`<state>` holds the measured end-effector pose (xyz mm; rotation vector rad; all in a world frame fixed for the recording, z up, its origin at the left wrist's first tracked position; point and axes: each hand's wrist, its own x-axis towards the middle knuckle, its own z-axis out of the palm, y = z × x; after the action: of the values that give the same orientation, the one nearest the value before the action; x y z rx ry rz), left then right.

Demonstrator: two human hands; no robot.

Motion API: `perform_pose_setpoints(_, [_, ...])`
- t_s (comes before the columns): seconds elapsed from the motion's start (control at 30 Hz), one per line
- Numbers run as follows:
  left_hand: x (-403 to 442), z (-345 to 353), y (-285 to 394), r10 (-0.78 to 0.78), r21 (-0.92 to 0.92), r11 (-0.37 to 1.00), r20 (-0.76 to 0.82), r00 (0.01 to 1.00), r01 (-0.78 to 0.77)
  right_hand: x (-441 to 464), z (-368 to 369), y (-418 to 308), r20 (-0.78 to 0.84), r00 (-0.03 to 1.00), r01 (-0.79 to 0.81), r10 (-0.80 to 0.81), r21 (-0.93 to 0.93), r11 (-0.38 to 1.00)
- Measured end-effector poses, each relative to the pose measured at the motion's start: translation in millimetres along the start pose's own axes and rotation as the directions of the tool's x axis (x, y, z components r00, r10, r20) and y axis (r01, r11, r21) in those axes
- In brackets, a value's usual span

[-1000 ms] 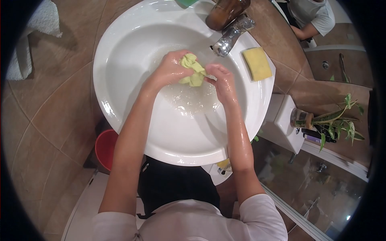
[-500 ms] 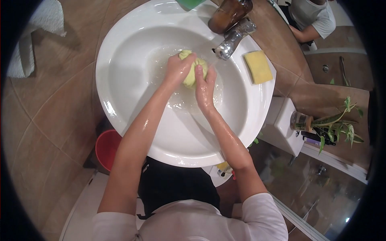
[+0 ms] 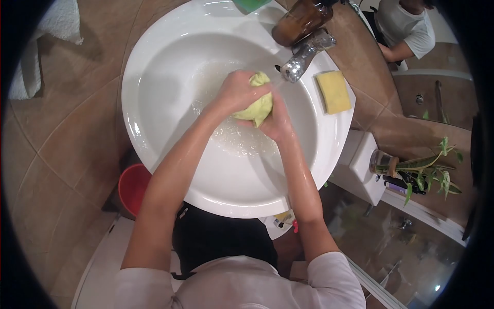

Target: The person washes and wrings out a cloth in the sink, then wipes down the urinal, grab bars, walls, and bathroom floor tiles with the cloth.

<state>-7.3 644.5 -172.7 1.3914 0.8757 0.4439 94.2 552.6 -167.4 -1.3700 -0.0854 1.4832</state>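
A wet, bunched-up yellow-green cloth [image 3: 257, 107] is squeezed between my two hands over the white sink [image 3: 159, 123]. My left hand [image 3: 239, 91] presses on it from the left and top, fingers curled over it. From the right and below, my right hand [image 3: 278, 119] cups the cloth, with some of its fingers hidden beneath. Water runs from the chrome faucet [image 3: 301, 63] close to the cloth and my right hand. Cloudy water [image 3: 226, 139] lies in the bottom of the basin under both hands.
A folded yellow cloth [image 3: 333, 91] lies on the sink's right rim. Behind the faucet stands a brown bottle [image 3: 301, 23], with a green item [image 3: 252, 4] at the back rim. A red bucket [image 3: 134, 188] is below left; a plant in a jar [image 3: 381, 161] stands right.
The cloth has turned and shifted slightly right in my hands. My right hand has moved from gripping its side to cupping it from below and right.
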Motion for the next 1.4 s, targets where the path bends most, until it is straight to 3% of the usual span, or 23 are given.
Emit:
perform_pose_setpoints(0.03, [-2.9,-2.5,1.2,0.113,0.087,0.989,0.045,0.993,-0.117,-1.5,4.5,-1.5,0.214,0.971,-0.156,0.107,0.226,0.962])
perform_pose_setpoints(0.17, [-4.7,-7.6,-0.9,0.25,0.038,0.967,0.022,0.968,-0.251,22.2,11.6,11.9,0.167,0.985,-0.124,0.041,0.522,0.844])
perform_pose_setpoints(0.23, [-3.3,-14.7,7.6,0.104,-0.061,0.992,-0.087,0.991,-0.11,33.7,22.3,14.9,0.024,0.984,0.142,-0.175,0.483,0.864])
perform_pose_setpoints(0.27, [-6.8,-22.0,13.9,0.104,-0.057,0.992,-0.095,0.99,-0.11,36.5,32.9,14.6,0.033,0.984,0.136,-0.173,0.483,0.865])
perform_pose_setpoints(0.37, [-28.0,-60.3,16.2,-0.214,-0.475,0.871,-0.137,0.967,0.125,35.5,78.0,22.9,-0.176,0.932,0.358,-0.317,0.308,0.881])
perform_pose_setpoints(0.4, [-33.6,-76.8,12.6,-0.273,-0.573,0.8,-0.085,0.958,0.178,28.5,95.2,27.3,-0.182,0.933,0.354,-0.31,0.319,0.879])
perform_pose_setpoints(0.43, [-40.9,-91.5,5.7,-0.279,-0.564,0.805,-0.082,0.957,0.186,21.3,112.0,31.0,-0.157,0.9,0.43,-0.408,0.148,0.891])
perform_pose_setpoints(0.47, [-45.9,-105.5,-1.9,-0.311,-0.658,0.711,0.024,0.95,0.249,17.2,121.7,31.6,-0.108,0.858,0.503,-0.503,-0.023,0.864])
perform_pose_setpoints(0.5, [-48.0,-113.8,-9.7,-0.327,-0.733,0.603,0.131,0.936,0.314,12.3,125.5,31.8,-0.108,0.856,0.507,-0.505,-0.011,0.862])
perform_pose_setpoints(0.6, [-56.2,-119.3,-21.3,-0.315,-0.677,0.652,0.169,0.934,0.343,-1.7,129.5,37.1,0.035,0.796,0.602,-0.605,-0.159,0.783])
perform_pose_setpoints(0.7, [-62.4,-111.6,0.7,-0.36,-0.649,0.709,0.005,0.933,0.277,-5.1,101.0,24.6,0.161,0.887,0.462,-0.434,-0.275,0.843])
perform_pose_setpoints(0.77, [-61.8,-116.2,15.4,-0.354,-0.63,0.745,-0.094,0.931,0.22,6.2,66.1,19.4,0.175,0.963,0.218,-0.205,-0.062,0.974])
perform_pose_setpoints(0.8, [-59.3,-117.5,20.5,-0.35,-0.601,0.78,-0.185,0.918,0.176,11.3,45.4,12.6,0.176,0.961,0.226,-0.212,-0.069,0.972])
perform_pose_setpoints(0.83, [-55.3,-121.8,22.1,-0.341,-0.603,0.78,-0.181,0.922,0.17,16.5,23.4,4.5,0.132,0.981,0.118,-0.144,0.189,0.975])
perform_pose_setpoints(0.87, [-50.8,-129.3,22.4,-0.314,-0.643,0.759,-0.232,0.921,0.097,18.3,10.5,-1.6,0.107,0.992,0.016,-0.07,0.439,0.898])
perform_pose_setpoints(0.9, [-46.3,-133.7,22.0,-0.289,-0.679,0.734,-0.279,0.916,0.025,21.1,-0.1,-3.5,0.097,0.992,0.034,-0.085,0.439,0.898])
perform_pose_setpoints(0.97, [-46.8,-133.0,33.3,-0.285,-0.66,0.751,-0.294,0.912,0.021,17.2,-15.9,-8.2,0.243,0.969,-0.184,-0.05,0.838,0.514])
perform_pose_setpoints(1.1, [-47.9,-108.9,35.3,-0.295,-0.6,0.799,-0.348,0.89,0.03,9.2,-35.6,-21.0,0.351,0.931,-0.289,-0.097,0.874,0.39])
perform_pose_setpoints(1.17, [-49.3,-94.9,27.1,-0.249,-0.523,0.852,-0.334,0.909,0.041,-1.4,-50.3,-41.4,0.018,0.994,0.091,-0.106,0.399,0.912])
perform_pose_setpoints(1.2, [-50.4,-87.0,24.8,-0.253,-0.526,0.849,-0.329,0.91,0.045,-10.8,-58.9,-49.9,0.011,0.994,0.092,-0.105,0.397,0.913])
perform_pose_setpoints(1.23, [-51.3,-78.5,23.0,-0.227,-0.479,0.876,-0.307,0.924,0.056,-24.6,-66.4,-58.5,-0.104,0.973,0.192,-0.208,-0.152,0.97])
perform_pose_setpoints(1.27, [-50.9,-71.0,20.2,-0.203,-0.43,0.9,-0.283,0.937,0.065,-34.8,-70.3,-61.7,-0.143,0.926,0.173,-0.348,-0.661,0.73])
perform_pose_setpoints(1.4, [-38.7,-43.4,10.8,-0.129,-0.324,0.945,-0.247,0.96,0.044,-54.5,-64.4,-57.0,-0.186,0.945,0.077,-0.268,-0.671,0.737])
